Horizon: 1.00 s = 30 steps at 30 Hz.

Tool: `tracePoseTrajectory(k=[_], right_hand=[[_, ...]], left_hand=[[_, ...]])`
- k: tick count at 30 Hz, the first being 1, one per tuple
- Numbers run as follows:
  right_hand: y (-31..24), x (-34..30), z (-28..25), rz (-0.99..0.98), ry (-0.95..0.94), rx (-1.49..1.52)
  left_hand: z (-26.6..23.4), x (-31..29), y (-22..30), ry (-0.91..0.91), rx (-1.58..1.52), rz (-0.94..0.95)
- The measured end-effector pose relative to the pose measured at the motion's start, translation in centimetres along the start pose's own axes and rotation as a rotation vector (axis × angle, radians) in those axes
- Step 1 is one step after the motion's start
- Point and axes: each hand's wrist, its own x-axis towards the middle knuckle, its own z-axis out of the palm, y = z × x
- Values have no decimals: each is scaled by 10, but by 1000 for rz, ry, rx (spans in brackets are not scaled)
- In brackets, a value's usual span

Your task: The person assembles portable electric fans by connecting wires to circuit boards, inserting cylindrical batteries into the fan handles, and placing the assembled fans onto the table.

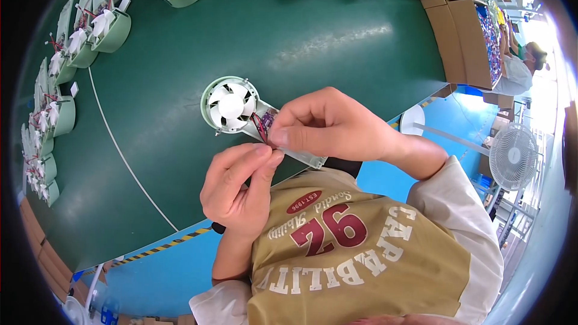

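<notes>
A small handheld fan point(231, 106) with white blades in a pale green round housing lies open on the table in front of me. Its handle half point(310, 158) stretches toward my body, partly covered by my fingers. Thin red and black wires point(260, 127) run from the fan head to my fingertips, beside a small purple circuit board point(269, 117). My right hand point(331, 125) is closed over the handle, thumb and forefinger pinching at the wires. Close below, my left hand point(239, 183) pinches with its fingertips almost touching the right thumb; what lies between them is too small to make out.
Several similar open fans point(112, 29) line the left and far edges of the green table point(156, 72). An open cardboard box point(466, 42) stands at the far right. Beyond the table are a standing fan point(513, 155) and a person point(519, 72).
</notes>
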Motion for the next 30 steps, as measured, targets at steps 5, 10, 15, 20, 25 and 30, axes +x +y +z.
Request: tracePoseTrajectory(k=[5,10,15,20,25,30], right_hand=[[-4,0,-4,152,-28,145],[-2,2,0,160,2,202],[-5,2,1,143,18,148],[-7,4,4,164,72,114],[-2,7,1,88,66,43],[-10,9,-7,68,83,-19]], left_hand=[[1,1,-6,13,-9,16],[4,1,-7,39,-50,-11],[4,0,-5,82,-49,-61],[4,2,0,64,36,-63],[4,3,-4,26,74,30],[-3,12,-9,63,453,298]])
